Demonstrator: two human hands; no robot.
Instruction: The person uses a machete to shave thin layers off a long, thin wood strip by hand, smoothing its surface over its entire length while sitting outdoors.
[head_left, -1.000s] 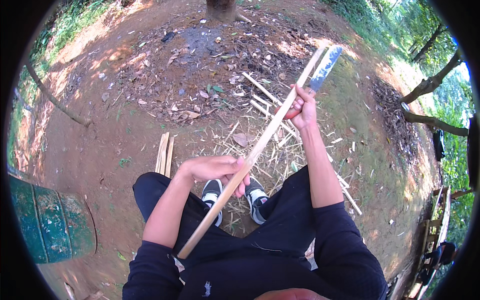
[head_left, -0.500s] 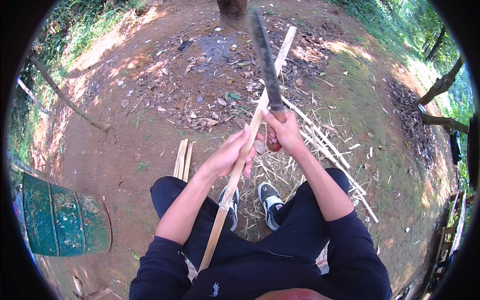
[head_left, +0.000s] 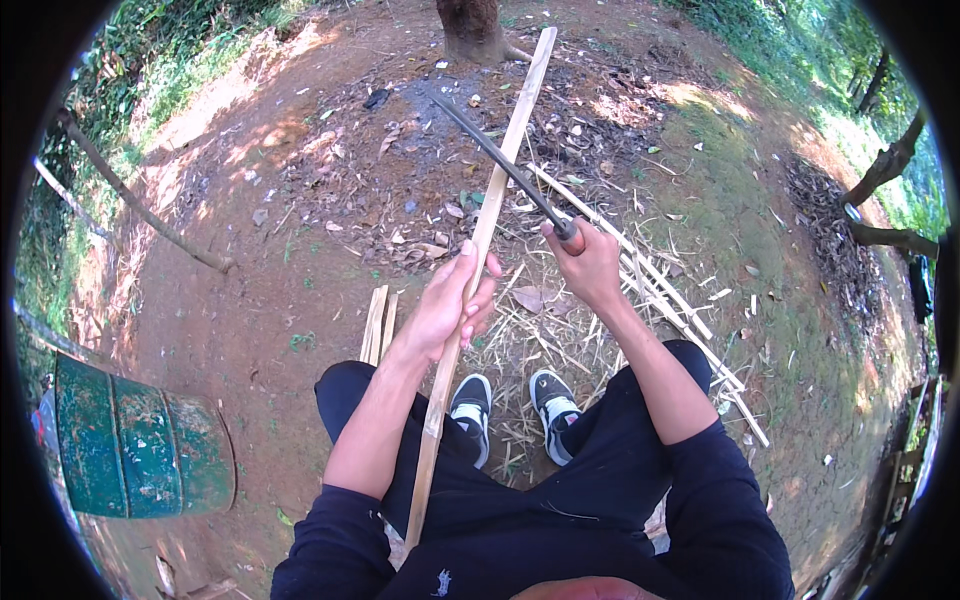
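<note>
Both hands busy: left hand (head_left: pixel 447 305) wrapped around a long bamboo strip (head_left: pixel 480 250), right hand (head_left: pixel 588 268) fist-tight on a machete (head_left: pixel 500 165) (blade laid across the strip).

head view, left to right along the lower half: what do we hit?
Green drum → short bamboo strips on the ground → left hand gripping the long bamboo strip → right hand holding the long knife → loose bamboo strips lying on the ground.
</note>
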